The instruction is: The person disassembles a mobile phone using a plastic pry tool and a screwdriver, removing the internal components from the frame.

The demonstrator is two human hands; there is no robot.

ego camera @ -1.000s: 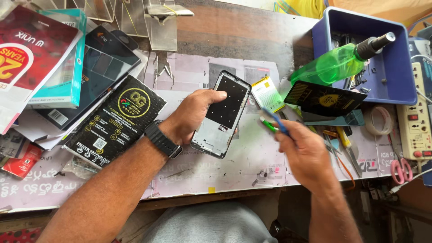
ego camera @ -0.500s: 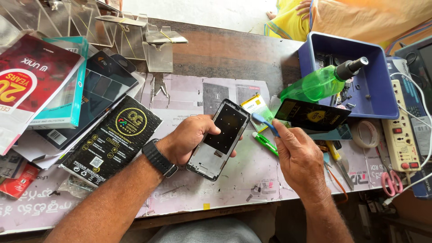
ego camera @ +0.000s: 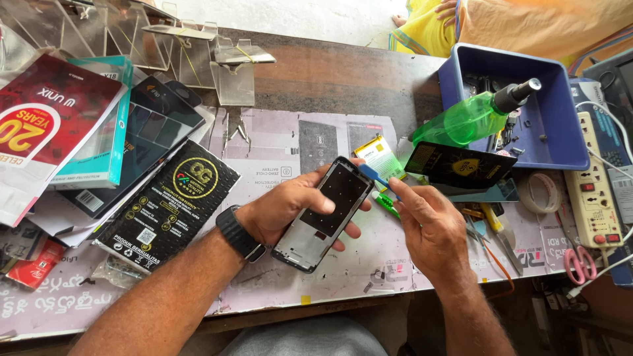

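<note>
My left hand (ego camera: 290, 207) grips an opened phone frame (ego camera: 324, 214) and tilts it above the work mat, thumb across its dark inner plate. My right hand (ego camera: 428, 227) pinches a small blue-tipped pry tool (ego camera: 377, 178) with its tip at the frame's upper right edge. A green tool (ego camera: 384, 202) lies on the mat just under that hand. A yellow-and-white phone battery (ego camera: 381, 155) lies flat beyond the frame.
A blue tray (ego camera: 573, 142) with small parts and a green spray bottle (ego camera: 471, 118) sits at the right. Black packets (ego camera: 170, 206), boxes and clear stands crowd the left. A power strip (ego camera: 590, 198), tape roll (ego camera: 539, 193), cutter (ego camera: 496, 227) and pink scissors (ego camera: 580, 264) lie right.
My left hand has tilted the phone frame and drawn it slightly nearer. My right hand moved in from the right, and its tool tip has risen to the frame's top edge.
</note>
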